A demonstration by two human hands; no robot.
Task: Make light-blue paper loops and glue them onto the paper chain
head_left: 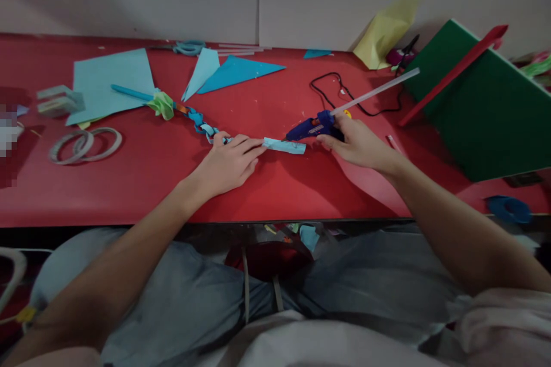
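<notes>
My left hand [230,161] lies flat on the red table [142,183], fingers stretched out and pressing down a light blue paper strip [284,145]. The strip is the free end of a blue paper chain [202,124] that runs left to a green paper tuft [162,105] on a blue stick [129,92]. My right hand [359,144] is closed around a blue hot glue gun [312,126], its nozzle pointing left at the strip's right end. A long clear glue stick [379,89] juts from the gun's back.
Light blue paper sheets [109,83], blue triangles [235,71] and scissors [188,47] lie at the back. Tape rolls [84,144] sit left. A green board [486,103] with a red strip [451,74], yellow paper [387,28] and the gun's black cord [344,92] are at right.
</notes>
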